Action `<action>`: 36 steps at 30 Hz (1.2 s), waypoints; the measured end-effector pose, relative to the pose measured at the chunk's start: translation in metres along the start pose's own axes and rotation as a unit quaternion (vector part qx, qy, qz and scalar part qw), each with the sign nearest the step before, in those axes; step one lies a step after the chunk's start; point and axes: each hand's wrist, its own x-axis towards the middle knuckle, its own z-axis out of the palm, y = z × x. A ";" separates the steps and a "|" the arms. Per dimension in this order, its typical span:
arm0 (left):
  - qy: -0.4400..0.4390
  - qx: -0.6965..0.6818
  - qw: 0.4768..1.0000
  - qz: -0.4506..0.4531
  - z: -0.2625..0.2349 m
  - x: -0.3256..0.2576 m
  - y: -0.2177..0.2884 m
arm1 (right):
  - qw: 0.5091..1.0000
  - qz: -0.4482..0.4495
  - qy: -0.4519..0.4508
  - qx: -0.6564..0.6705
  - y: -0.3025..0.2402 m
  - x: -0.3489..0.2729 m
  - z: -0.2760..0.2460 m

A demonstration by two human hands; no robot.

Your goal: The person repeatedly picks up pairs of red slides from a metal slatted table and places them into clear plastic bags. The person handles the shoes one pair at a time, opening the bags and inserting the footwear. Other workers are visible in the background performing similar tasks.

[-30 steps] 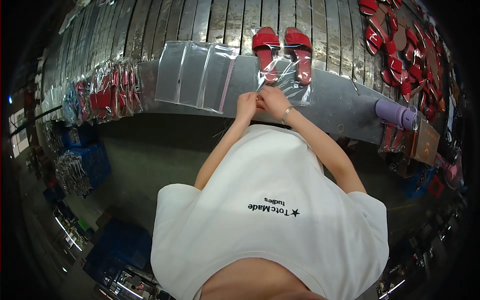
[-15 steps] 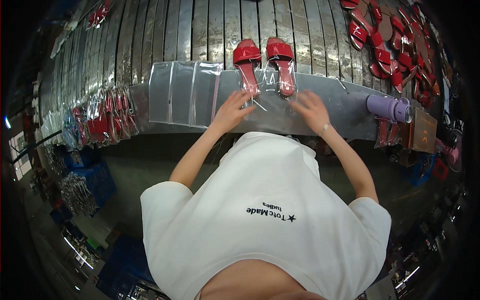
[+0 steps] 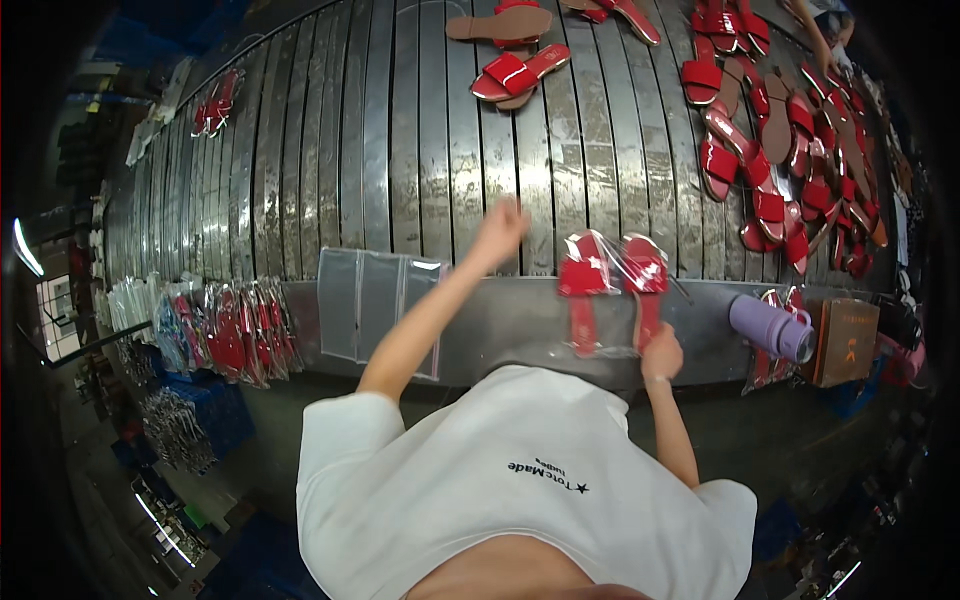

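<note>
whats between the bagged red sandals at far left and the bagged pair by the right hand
Flat clear bags, then a stretch of grey sheet before the bagged pair; the left forearm crosses over the bags' right part, in the head view.
</note>
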 end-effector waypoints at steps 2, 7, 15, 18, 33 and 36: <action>-0.026 -0.298 0.941 -0.157 -0.019 0.108 0.040 | 0.998 0.019 0.061 -0.022 0.050 0.001 0.013; 0.067 -0.659 0.705 -0.253 -0.010 0.257 0.013 | 0.981 0.030 0.186 -0.043 0.071 0.022 -0.022; 0.159 -0.571 0.803 -0.061 -0.029 0.043 0.059 | 0.801 -0.049 0.142 0.580 -0.054 0.035 -0.075; 0.171 -0.561 0.810 -0.006 -0.063 -0.066 0.062 | 0.769 -0.126 0.050 0.625 -0.109 0.045 -0.090; 0.201 -0.442 0.874 -0.028 -0.093 -0.222 -0.010 | 0.754 -0.086 -0.384 0.527 -0.194 -0.067 -0.006; 0.247 -0.415 0.876 -0.011 -0.075 -0.214 -0.009 | 0.764 -0.122 -0.374 0.511 -0.226 -0.076 -0.006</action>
